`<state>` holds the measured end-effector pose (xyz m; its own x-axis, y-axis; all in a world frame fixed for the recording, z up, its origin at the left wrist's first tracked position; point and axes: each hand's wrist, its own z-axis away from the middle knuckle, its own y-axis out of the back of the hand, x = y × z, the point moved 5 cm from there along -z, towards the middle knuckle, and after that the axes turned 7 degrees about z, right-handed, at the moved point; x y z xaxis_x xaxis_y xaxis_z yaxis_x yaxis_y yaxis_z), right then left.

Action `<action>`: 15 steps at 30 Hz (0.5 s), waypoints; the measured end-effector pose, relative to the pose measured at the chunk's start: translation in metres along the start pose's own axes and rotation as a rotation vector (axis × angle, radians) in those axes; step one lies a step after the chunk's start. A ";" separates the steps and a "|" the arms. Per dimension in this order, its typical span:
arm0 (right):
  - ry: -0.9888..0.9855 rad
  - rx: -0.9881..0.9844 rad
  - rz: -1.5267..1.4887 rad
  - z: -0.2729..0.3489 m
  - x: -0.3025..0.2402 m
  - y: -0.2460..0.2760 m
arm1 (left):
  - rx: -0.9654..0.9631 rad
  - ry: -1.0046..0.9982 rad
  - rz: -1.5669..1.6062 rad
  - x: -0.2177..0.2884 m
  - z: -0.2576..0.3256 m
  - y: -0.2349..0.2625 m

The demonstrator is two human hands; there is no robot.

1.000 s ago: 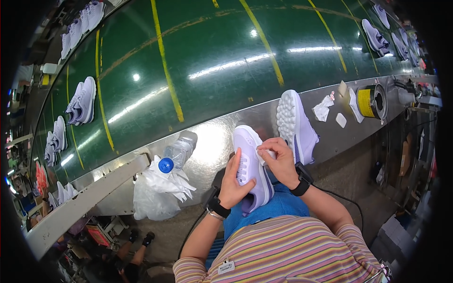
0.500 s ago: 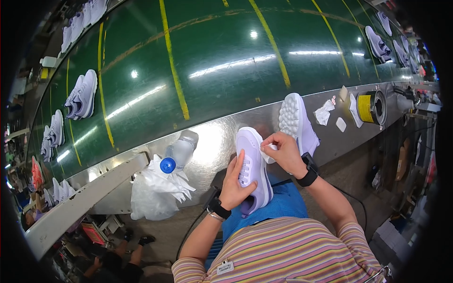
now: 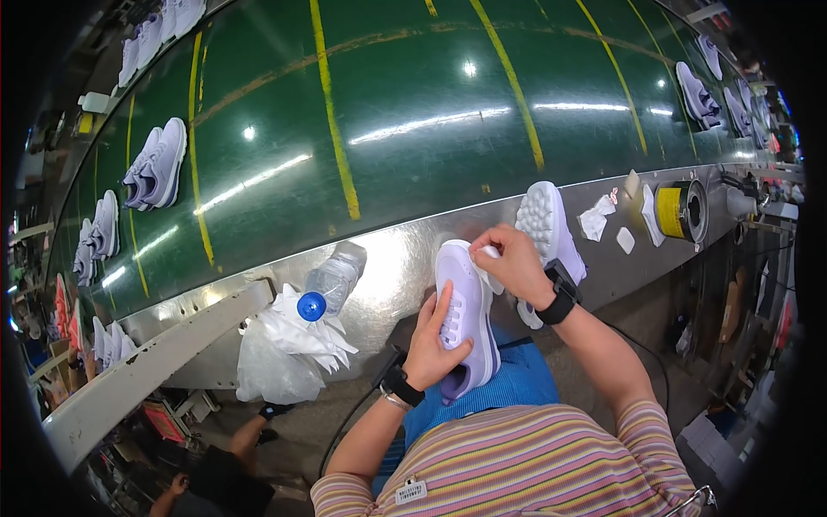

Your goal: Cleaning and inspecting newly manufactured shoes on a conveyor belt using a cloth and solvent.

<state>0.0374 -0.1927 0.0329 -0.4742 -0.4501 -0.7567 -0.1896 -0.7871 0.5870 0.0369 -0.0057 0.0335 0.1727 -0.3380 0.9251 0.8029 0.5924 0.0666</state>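
A lavender sneaker [image 3: 469, 297] lies laces up near my lap, toe pointing away from me. My left hand [image 3: 432, 346] is closed around its side, with fingers along the laces and the thumb near the collar. Over the sneaker's toe edge, my right hand [image 3: 517, 269] pinches a small white wipe [image 3: 491, 271], mostly covered by the fingers. Just beyond the right hand, the second lavender sneaker [image 3: 564, 228] rests on its side on the metal ledge, its knobbly white sole showing. The right forearm hides part of that sneaker.
A green conveyor belt [image 3: 413, 164] with yellow lines carries pairs of sneakers [image 3: 159, 168]. On the metal ledge [image 3: 392, 284] are a blue-capped bottle [image 3: 336, 280] and a bag of white wipes [image 3: 289, 340]. To the right are a crumpled tissue [image 3: 594, 220] and a yellow-labelled can [image 3: 676, 213].
My right hand has moved slightly left, toward the sneaker's toe, with the wipe. The left hand keeps its hold. The whole view has shifted a little.
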 end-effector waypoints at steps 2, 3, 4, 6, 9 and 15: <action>0.014 -0.041 0.019 -0.014 -0.002 -0.004 | -0.011 -0.014 -0.019 -0.001 0.000 0.000; 0.027 -0.052 0.055 -0.018 -0.009 -0.004 | -0.015 -0.013 -0.021 -0.001 0.000 -0.001; 0.023 -0.049 0.053 -0.023 -0.007 -0.005 | -0.010 -0.004 -0.011 -0.002 0.001 -0.001; 0.097 -0.082 0.027 -0.026 -0.005 -0.010 | -0.013 0.009 -0.001 -0.002 0.001 -0.001; 0.120 -0.024 0.018 -0.007 -0.008 -0.007 | -0.004 -0.024 -0.010 0.001 0.003 0.001; 0.232 0.121 0.033 0.049 -0.008 -0.002 | -0.002 -0.040 -0.003 -0.004 0.001 0.001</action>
<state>-0.0006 -0.1672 0.0517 -0.2748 -0.5702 -0.7742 -0.2851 -0.7207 0.6319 0.0364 -0.0023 0.0301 0.1471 -0.3101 0.9393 0.8044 0.5901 0.0689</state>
